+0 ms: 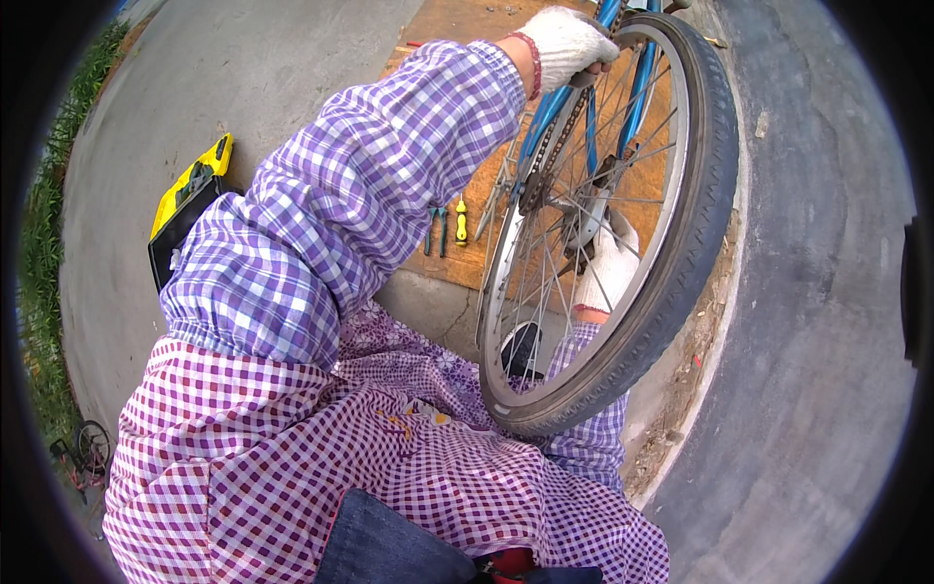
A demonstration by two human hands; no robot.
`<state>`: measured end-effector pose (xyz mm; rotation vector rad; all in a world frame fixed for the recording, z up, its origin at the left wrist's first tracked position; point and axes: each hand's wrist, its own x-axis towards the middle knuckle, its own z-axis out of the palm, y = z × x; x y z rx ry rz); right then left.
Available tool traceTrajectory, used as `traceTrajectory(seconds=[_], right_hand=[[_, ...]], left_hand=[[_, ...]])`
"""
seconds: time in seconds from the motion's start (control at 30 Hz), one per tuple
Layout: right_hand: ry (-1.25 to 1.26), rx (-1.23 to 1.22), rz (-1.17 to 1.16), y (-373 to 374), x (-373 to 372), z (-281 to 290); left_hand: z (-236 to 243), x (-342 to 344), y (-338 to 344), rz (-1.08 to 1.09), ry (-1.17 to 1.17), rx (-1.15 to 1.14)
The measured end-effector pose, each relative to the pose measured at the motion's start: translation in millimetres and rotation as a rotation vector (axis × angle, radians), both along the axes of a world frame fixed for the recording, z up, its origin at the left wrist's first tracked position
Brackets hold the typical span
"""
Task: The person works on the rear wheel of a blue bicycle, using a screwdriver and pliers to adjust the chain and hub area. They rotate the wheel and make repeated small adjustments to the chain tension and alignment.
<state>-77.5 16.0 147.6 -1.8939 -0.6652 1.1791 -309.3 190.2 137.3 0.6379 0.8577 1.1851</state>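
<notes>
Presently | left hand (569,47): fingers curled by chain (566,129), hold unclear | right hand (615,261): near hub (576,234), grip unclear | wheel (683,127): likely stiff, light; grasp tyre (718,127)

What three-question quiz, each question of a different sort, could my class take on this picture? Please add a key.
1. True or false: the left hand is lower in the picture than the right hand.

2. Multiple choice: where do the pliers lie?
A) On the bare concrete
B) On the wooden board
C) Inside the toolbox

3. Short answer: what colour is the bicycle frame?

Key:
1. False; the left hand is higher.
2. B
3. Blue
</notes>
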Motion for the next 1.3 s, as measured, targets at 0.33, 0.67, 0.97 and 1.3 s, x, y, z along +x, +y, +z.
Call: traceTrajectory(seconds=[0.33, 0.67, 0.97, 1.3], right_hand=[[-0.38, -0.026, -0.111, -86, 75, -90], [0.068, -0.275, 0.006, -213, 6, -150], [0.086, -0.05, 0.057, -307, -25, -274], [-0.343, 0.076, 0.373, -319, -5, -307]], left_hand=[[0, -8, 19, -0.01, 0.042, 0.012], [-25, -14, -10, 0.048, 0.184, 0.014], [-57, -6, -161, 0.01, 0.374, 0.391], [-45, 19, -218, 0.005, 0.406, 0.475]])
